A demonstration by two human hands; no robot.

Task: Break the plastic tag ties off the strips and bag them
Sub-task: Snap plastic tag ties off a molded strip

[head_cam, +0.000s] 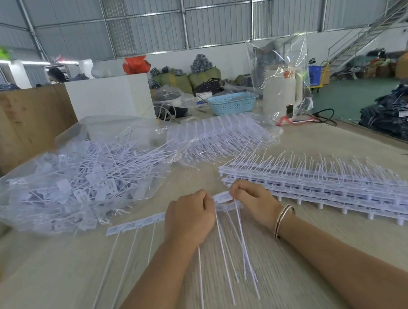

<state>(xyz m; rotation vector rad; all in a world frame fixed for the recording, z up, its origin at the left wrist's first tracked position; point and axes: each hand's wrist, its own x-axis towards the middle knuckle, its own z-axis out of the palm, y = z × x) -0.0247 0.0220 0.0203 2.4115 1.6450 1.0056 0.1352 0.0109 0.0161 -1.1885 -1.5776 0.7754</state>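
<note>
Two hands meet over the wooden table (59,295). The left hand (190,221) curls around a white strip (134,224) of tag ties, whose free end runs out to its left with thin tails trailing toward the person. The right hand (253,201), just right of the strip, pinches loose ties (242,241) hanging down. Beyond the strip to the left lies an open clear bag (69,182) heaped with ties; to the right, a stack of strips (335,187).
</note>
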